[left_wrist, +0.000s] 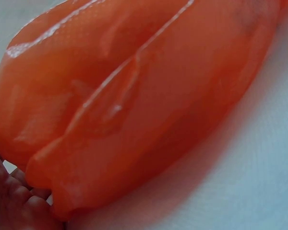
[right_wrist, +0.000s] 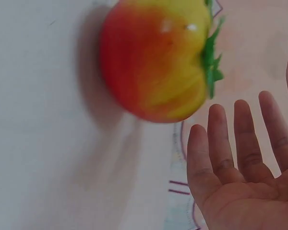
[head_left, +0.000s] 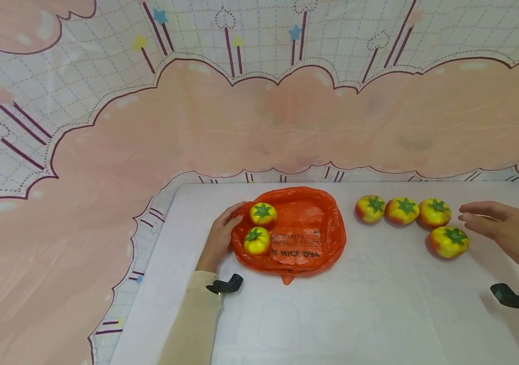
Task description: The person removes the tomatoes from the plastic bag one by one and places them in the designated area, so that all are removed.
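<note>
A red plastic bag [head_left: 305, 218] lies spread on the table with its mouth rolled open and dark print inside. At its left rim my left hand [head_left: 220, 234] grips the edge; the left wrist view shows the fingers [left_wrist: 26, 201] at the bag's folded side. Two yellow-red tomatoes with green leafy tops, an upper one [head_left: 263, 215] and a lower one [head_left: 256, 241], sit inside on the left. My right hand [head_left: 506, 230] has its fingers extended, just right of the nearest loose tomatoes [head_left: 448, 242]. In the right wrist view a tomato [right_wrist: 153, 62] appears beyond the spread fingers.
Three tomatoes stand in a row toward the back right: a left one [head_left: 370, 209], a middle one [head_left: 402, 211] and a right one [head_left: 434, 213]. The white table [head_left: 332, 319] ends at the back against a patterned pink cloth [head_left: 286, 121].
</note>
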{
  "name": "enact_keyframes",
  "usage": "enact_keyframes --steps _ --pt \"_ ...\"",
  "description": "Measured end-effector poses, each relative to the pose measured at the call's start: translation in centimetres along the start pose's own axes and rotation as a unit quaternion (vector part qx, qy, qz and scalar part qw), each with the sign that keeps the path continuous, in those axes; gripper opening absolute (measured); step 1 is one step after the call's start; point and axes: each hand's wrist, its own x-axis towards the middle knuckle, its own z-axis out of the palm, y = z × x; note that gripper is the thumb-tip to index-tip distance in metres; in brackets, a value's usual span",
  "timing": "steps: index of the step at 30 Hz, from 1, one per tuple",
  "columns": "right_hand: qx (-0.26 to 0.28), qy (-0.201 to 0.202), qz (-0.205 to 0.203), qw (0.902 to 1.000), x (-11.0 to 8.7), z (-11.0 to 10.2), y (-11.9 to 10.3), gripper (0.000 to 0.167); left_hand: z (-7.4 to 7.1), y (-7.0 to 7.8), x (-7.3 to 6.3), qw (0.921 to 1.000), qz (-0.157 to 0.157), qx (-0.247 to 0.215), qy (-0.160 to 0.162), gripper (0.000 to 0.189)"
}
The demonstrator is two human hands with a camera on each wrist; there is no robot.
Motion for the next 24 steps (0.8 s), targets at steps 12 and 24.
enact_keyframes --steps 12,24 --pt "0.001 0.01 -0.039 0.9992 0.8 0.7 -3.4 0.073 0.1 -0.1 0.0 0.9999 0.01 -0.007 0.0 0.039" --pt "0.01 -0.024 -0.063 0.9977 2.2 2.0 -7.8 0.07 0.1 -0.2 0.1 1.0 0.005 -0.005 0.002 0.038"
